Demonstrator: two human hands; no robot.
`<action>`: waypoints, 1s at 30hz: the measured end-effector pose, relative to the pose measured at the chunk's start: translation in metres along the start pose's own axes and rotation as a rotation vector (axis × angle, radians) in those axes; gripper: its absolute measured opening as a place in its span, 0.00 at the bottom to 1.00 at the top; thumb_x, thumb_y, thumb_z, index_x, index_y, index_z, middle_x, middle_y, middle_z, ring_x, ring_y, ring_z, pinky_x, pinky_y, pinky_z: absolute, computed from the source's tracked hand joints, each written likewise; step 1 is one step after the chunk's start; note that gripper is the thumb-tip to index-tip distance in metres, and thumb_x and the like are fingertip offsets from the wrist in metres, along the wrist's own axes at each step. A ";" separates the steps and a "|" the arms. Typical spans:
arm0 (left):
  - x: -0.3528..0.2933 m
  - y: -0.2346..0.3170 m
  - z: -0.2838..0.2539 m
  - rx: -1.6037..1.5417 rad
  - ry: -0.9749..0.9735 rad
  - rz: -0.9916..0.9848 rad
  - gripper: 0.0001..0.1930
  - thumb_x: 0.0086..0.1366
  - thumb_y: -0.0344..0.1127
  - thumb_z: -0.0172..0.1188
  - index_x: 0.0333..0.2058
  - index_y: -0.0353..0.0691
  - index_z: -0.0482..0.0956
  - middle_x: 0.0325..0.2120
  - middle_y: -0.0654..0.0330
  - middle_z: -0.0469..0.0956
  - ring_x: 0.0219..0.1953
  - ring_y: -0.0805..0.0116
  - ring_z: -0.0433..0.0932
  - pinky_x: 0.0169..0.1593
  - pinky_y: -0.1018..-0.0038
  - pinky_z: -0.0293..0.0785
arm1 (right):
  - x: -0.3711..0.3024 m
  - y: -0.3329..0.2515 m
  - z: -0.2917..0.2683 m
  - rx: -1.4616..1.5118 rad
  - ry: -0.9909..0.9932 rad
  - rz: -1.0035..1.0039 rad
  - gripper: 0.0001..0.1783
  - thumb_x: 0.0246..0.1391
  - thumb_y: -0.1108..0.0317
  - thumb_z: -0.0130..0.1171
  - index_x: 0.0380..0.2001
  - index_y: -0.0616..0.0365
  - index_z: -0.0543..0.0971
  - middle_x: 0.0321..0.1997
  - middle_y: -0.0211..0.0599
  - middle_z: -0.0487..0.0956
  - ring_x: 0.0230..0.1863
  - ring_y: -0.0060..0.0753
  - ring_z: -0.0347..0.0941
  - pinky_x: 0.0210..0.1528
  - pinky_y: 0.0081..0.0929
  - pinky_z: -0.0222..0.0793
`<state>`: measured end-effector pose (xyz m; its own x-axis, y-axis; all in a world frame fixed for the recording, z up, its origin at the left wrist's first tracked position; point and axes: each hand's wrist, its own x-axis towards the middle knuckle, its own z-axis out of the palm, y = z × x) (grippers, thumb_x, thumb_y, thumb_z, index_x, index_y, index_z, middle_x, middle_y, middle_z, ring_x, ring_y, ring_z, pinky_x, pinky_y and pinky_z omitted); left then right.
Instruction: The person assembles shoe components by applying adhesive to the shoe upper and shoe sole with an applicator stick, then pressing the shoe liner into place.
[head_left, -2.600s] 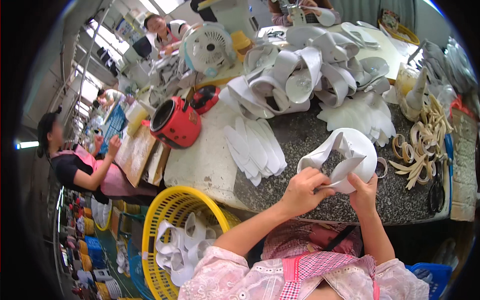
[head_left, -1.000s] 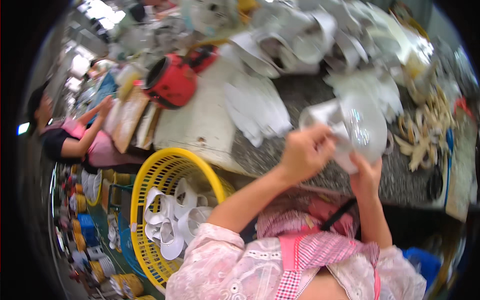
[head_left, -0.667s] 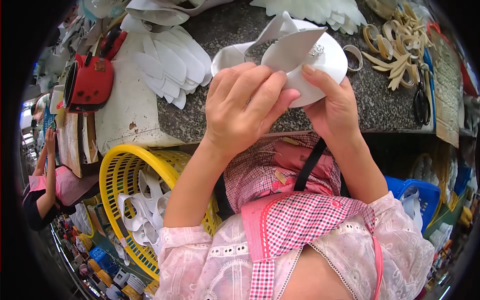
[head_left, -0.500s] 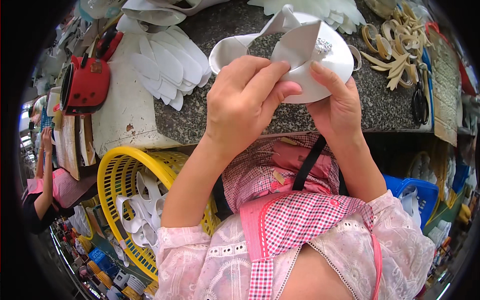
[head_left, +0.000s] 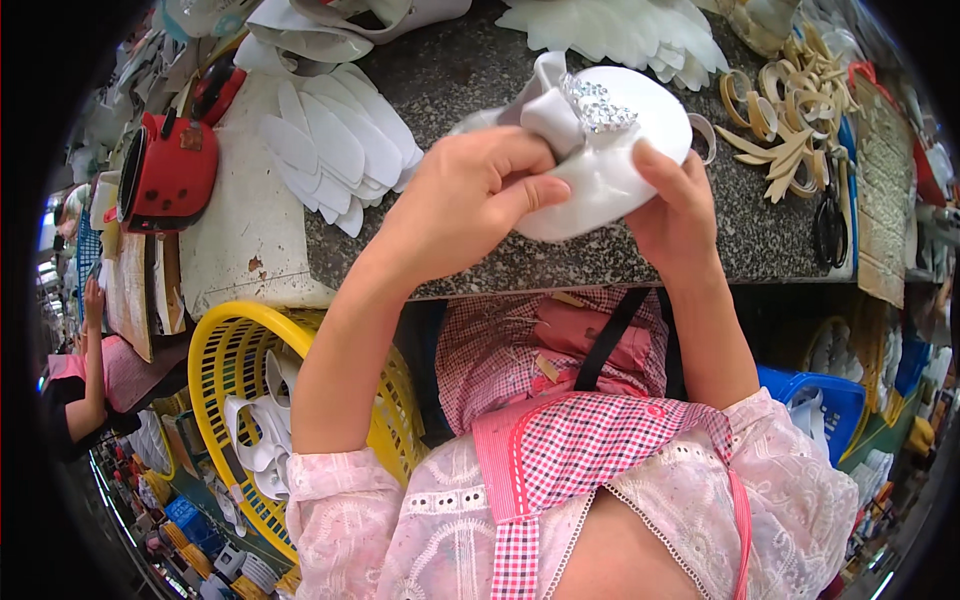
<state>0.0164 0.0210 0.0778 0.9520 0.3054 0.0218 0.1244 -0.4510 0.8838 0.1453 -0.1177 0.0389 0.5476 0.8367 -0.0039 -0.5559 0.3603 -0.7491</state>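
Observation:
Over the front edge of the speckled stone worktop, both hands hold a white shoe upper with a rounded, smooth front. A cluster of clear rhinestones shows on its top, beside a folded grey-white strap part. My left hand is closed round the near left side, thumb on the outer surface, and partly covers the piece. At the right rim, my right hand grips with its thumb on top; its other fingers are mostly hidden underneath.
Fanned white sole-shaped pieces lie left, more thin white pieces at the back. Tan strips and black-handled scissors are right. A red box-like device stands far left. Below are a yellow basket holding white uppers and a blue basket.
The white upper has turned and tilted in my hands, and its rhinestones show more fully. The raised pointed flap is folded down. My left hand has shifted slightly left and down.

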 end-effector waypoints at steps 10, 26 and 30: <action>-0.002 -0.009 0.022 0.144 0.444 0.148 0.11 0.50 0.37 0.66 0.22 0.36 0.76 0.15 0.63 0.72 0.17 0.75 0.70 0.23 0.79 0.67 | -0.003 0.012 0.002 0.035 0.001 -0.035 0.20 0.46 0.76 0.58 0.45 0.68 0.71 0.42 0.42 0.76 0.42 0.31 0.74 0.47 0.29 0.70; -0.012 -0.008 0.044 0.718 0.780 0.651 0.12 0.49 0.35 0.65 0.31 0.37 0.78 0.22 0.63 0.73 0.24 0.62 0.73 0.30 0.70 0.70 | -0.010 0.014 0.017 0.109 0.037 -0.106 0.15 0.48 0.76 0.57 0.42 0.67 0.73 0.41 0.40 0.77 0.41 0.30 0.75 0.47 0.28 0.70; -0.016 -0.008 0.045 0.297 0.621 0.382 0.12 0.47 0.32 0.65 0.33 0.38 0.79 0.22 0.59 0.75 0.24 0.59 0.73 0.30 0.69 0.69 | -0.012 0.018 0.019 -0.068 0.057 -0.272 0.11 0.46 0.78 0.59 0.36 0.67 0.76 0.35 0.39 0.78 0.35 0.24 0.75 0.39 0.21 0.71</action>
<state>0.0128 -0.0176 0.0491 0.6240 0.4576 0.6334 -0.0265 -0.7977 0.6024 0.1169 -0.1139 0.0378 0.7063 0.6879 0.1672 -0.3418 0.5381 -0.7705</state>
